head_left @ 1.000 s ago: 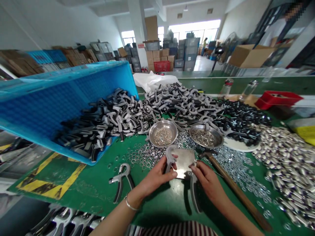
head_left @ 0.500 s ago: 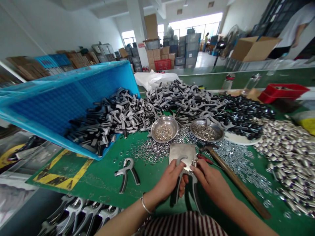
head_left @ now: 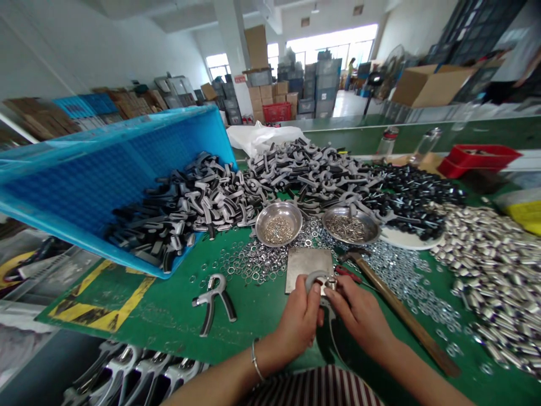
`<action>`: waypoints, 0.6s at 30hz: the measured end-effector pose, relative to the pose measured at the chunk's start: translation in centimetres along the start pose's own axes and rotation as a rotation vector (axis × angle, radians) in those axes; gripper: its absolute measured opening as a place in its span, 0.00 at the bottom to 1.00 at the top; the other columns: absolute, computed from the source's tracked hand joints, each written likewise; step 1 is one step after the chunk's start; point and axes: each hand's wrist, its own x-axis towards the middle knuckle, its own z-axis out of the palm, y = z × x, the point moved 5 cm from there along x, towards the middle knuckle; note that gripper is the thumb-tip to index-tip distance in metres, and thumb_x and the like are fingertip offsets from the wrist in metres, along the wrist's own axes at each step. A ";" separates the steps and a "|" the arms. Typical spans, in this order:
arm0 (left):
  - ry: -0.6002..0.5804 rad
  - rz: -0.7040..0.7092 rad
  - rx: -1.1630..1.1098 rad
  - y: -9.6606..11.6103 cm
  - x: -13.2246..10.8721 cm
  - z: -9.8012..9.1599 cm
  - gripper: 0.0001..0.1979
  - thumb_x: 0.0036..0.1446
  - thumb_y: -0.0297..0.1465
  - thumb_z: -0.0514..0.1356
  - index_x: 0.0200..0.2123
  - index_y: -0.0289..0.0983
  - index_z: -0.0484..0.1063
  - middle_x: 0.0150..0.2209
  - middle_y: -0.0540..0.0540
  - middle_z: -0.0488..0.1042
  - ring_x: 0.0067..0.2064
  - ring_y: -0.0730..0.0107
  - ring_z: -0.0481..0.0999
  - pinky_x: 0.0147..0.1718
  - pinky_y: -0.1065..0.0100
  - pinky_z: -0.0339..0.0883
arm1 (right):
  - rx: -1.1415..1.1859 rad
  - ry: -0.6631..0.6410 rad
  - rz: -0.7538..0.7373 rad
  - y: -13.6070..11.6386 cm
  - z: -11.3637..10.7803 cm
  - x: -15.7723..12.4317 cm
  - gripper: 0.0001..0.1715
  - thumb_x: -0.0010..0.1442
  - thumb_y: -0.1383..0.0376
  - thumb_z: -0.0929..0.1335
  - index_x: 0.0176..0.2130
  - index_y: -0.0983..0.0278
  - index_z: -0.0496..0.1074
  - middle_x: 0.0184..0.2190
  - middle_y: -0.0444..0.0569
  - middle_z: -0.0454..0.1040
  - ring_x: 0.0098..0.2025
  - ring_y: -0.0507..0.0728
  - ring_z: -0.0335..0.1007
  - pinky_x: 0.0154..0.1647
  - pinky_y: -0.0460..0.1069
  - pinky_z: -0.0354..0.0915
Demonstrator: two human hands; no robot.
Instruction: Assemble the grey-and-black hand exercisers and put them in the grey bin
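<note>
In front of my body, my left hand (head_left: pixel 296 316) is closed around a grey hand grip exerciser (head_left: pixel 315 276), its curved hook end showing above the thumb. My right hand (head_left: pixel 359 310) pinches a small metal spring (head_left: pixel 331 282) close to that hook; whether the spring is seated I cannot tell. My fingers hide much of the exerciser. Just beyond them a square metal plate (head_left: pixel 306 260) lies on the green table. Another hand grip exerciser (head_left: pixel 216 296), with a spring fitted, lies to the left. A hammer (head_left: pixel 401 307) with a wooden handle rests to the right.
A tipped blue crate (head_left: pixel 114 155) spills grey-black handles (head_left: pixel 304 163) across the back. Two metal bowls (head_left: pixel 279 225) hold small parts. Loose rings (head_left: pixel 262 262), black knobs (head_left: pixel 418 189) and silver springs (head_left: pixel 502 265) cover the right and middle. A red tray (head_left: pixel 477 160) stands at back right.
The hook end of the exerciser has tilted over toward the spring, and its handles have swung down out of sight. Both hands stay close together. The view has shifted slightly.
</note>
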 end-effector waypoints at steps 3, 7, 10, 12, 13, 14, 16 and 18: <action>0.043 0.088 0.019 -0.1 0.0 0.0 0.22 0.67 0.52 0.44 0.46 0.40 0.59 0.21 0.55 0.63 0.16 0.74 0.61 0.17 0.71 0.56 | 0.058 0.008 0.040 0.3 0.3 -0.3 0.14 0.69 0.52 0.59 0.40 0.57 0.64 0.31 0.49 0.76 0.34 0.60 0.74 0.36 0.51 0.63; 0.022 0.144 0.286 -0.3 -0.1 -0.9 0.21 0.69 0.47 0.42 0.51 0.37 0.59 0.26 0.48 0.70 0.25 0.65 0.72 0.27 0.66 0.62 | 0.112 -0.095 0.084 0.1 0.3 -0.5 0.15 0.69 0.51 0.60 0.38 0.58 0.65 0.30 0.48 0.75 0.31 0.59 0.72 0.34 0.51 0.62; -0.106 0.182 0.537 0.0 -0.5 -1.5 0.24 0.66 0.47 0.49 0.56 0.37 0.58 0.39 0.38 0.77 0.39 0.55 0.78 0.37 0.61 0.65 | 0.235 -0.194 0.101 -0.3 0.2 -0.8 0.15 0.68 0.52 0.61 0.40 0.58 0.68 0.34 0.49 0.77 0.37 0.60 0.74 0.39 0.51 0.65; -0.226 0.178 0.667 0.3 -1.0 -1.4 0.30 0.60 0.51 0.57 0.56 0.37 0.59 0.44 0.36 0.77 0.44 0.48 0.78 0.40 0.59 0.65 | 0.326 -0.241 0.116 -0.6 0.3 -1.3 0.16 0.68 0.52 0.61 0.40 0.58 0.71 0.38 0.49 0.78 0.43 0.60 0.74 0.44 0.51 0.66; -0.267 0.164 0.714 0.4 -1.3 -1.4 0.33 0.56 0.53 0.60 0.56 0.37 0.60 0.43 0.35 0.77 0.44 0.46 0.78 0.39 0.59 0.66 | 0.346 -0.241 0.129 -0.7 0.4 -1.6 0.16 0.68 0.53 0.61 0.40 0.58 0.72 0.39 0.49 0.78 0.43 0.60 0.74 0.45 0.51 0.67; -0.290 0.149 0.749 0.6 -1.6 -1.3 0.36 0.54 0.54 0.61 0.56 0.36 0.60 0.42 0.34 0.78 0.43 0.45 0.78 0.38 0.59 0.66 | 0.344 -0.231 0.142 -0.8 0.5 -1.9 0.15 0.67 0.53 0.61 0.40 0.57 0.72 0.39 0.49 0.78 0.42 0.60 0.74 0.44 0.51 0.67; -0.303 0.145 0.786 1.1 -2.1 -1.1 0.37 0.53 0.56 0.61 0.55 0.34 0.61 0.39 0.34 0.78 0.40 0.46 0.79 0.36 0.60 0.66 | 0.304 -0.197 0.153 -1.0 0.7 -2.5 0.14 0.65 0.54 0.63 0.40 0.57 0.72 0.36 0.49 0.78 0.37 0.59 0.74 0.40 0.51 0.68; -0.313 0.186 0.803 1.6 -2.1 -0.8 0.37 0.54 0.56 0.60 0.55 0.34 0.62 0.38 0.34 0.78 0.38 0.47 0.79 0.34 0.61 0.65 | 0.266 -0.174 0.136 -1.0 0.9 -2.7 0.12 0.65 0.55 0.63 0.40 0.57 0.71 0.33 0.48 0.78 0.34 0.58 0.74 0.36 0.51 0.68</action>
